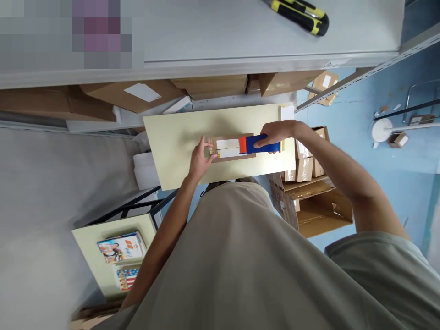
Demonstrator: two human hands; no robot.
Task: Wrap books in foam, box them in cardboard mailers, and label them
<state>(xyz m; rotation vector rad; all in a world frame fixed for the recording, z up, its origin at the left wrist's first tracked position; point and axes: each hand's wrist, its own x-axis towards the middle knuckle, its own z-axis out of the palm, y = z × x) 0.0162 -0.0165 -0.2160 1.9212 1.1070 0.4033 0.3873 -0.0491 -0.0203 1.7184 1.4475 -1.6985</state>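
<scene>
On the pale yellow tabletop (178,160) lies a flat piece of brown cardboard (237,159) with a white panel (228,147) on it. My left hand (200,158) grips the cardboard's left end, thumb and forefinger spaced along it; a small yellow spot shows by the thumb. My right hand (275,133) is wrapped around a flat blue-and-red object (254,144), thumb on top and fingertips showing at the near edge. Its red end lies over the right part of the white panel. I cannot make out its exact kind.
A grey shelf (240,41) with a yellow-black screwdriver (302,16) overhangs the far side. Cardboard boxes (213,87) stand beneath it. Open cartons (325,211) are at right. Printed boxes (122,247) lie on a lower-left table. A white roll (146,170) stands at left.
</scene>
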